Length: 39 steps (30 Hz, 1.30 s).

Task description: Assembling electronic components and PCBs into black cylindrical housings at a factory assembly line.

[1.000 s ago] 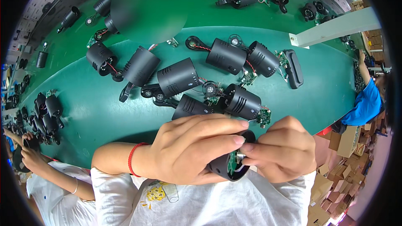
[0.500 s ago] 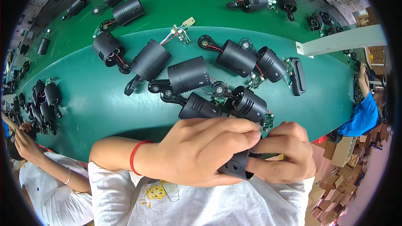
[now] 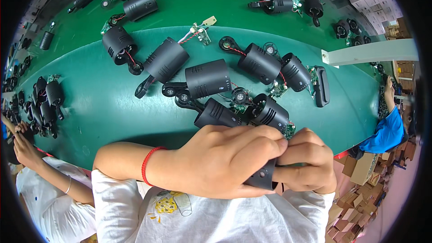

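Close to my body, a black cylindrical housing [image 3: 262,177] is wrapped by my left hand [image 3: 225,162], which covers most of it. My right hand [image 3: 310,159] is closed at the housing's open right end, its fingers curled in at the rim. Whatever lies between those fingers is hidden. Just beyond my hands, a black slotted housing [image 3: 271,111] lies with a green circuit board [image 3: 289,130] at its end. Another black housing [image 3: 216,113] touches the back of my left hand in the view. Further housings, such as one [image 3: 208,78] with a looped black arm, lie behind.
The green table [image 3: 108,121] carries several more housings with red wires and boards. A black oblong part [image 3: 321,86] lies at the right. A pale metal bar [image 3: 369,51] crosses the right side. Co-workers' arms [image 3: 54,177] show at left and right; cardboard boxes [image 3: 353,207] stand lower right.
The view has shifted slightly. The housing in my left hand has turned a little, and my right fingers have moved at its open end.
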Motion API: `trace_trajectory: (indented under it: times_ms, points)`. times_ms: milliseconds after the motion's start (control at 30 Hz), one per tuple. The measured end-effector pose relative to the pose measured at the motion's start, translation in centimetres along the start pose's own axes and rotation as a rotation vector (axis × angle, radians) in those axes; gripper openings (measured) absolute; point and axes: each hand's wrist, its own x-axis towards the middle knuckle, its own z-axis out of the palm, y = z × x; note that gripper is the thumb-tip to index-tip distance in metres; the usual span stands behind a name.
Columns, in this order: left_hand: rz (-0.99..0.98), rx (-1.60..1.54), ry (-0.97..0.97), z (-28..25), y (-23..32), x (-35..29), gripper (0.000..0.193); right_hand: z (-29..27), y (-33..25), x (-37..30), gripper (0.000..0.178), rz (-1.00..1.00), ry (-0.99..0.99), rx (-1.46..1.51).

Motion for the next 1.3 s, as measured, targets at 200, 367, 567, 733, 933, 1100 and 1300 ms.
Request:
trace_trajectory:
  times_ms: [200, 367, 567, 733, 933, 1100, 1300]
  points:
    - [-0.028, 0.009, -0.010, -0.1, 0.0, -0.4, 0.057, -1.0, -0.4, 0.6, 0.032, 0.055, -0.132, 0.056]
    - [0.029, 0.037, 0.001, -0.5, -0.2, -0.4, 0.057, 0.3, -0.7, 0.2, 0.033, 0.046, 0.002, 0.032]
    - [-0.014, 0.018, -0.065, -0.6, 0.1, -0.4, 0.054, 0.8, -0.3, -0.8, 0.033, -0.041, 0.046, 0.004]
    - [-0.008, 0.015, -0.089, -0.7, 0.0, -0.6, 0.055, 0.4, -0.1, -0.4, 0.032, -0.074, -0.029, 0.042]
    - [-0.026, 0.016, -0.159, -1.0, 0.2, -0.6, 0.055, 1.3, -0.3, -1.1, 0.034, -0.119, 0.014, -0.038]
    - [-0.060, 0.043, -0.134, -0.9, 0.2, -0.7, 0.054, 1.0, -0.3, -0.5, 0.031, -0.098, -0.072, -0.061]
    - [-0.004, -0.014, -0.085, -0.5, 0.3, -0.6, 0.055, 1.4, -0.3, -1.3, 0.033, -0.108, 0.083, 0.046]
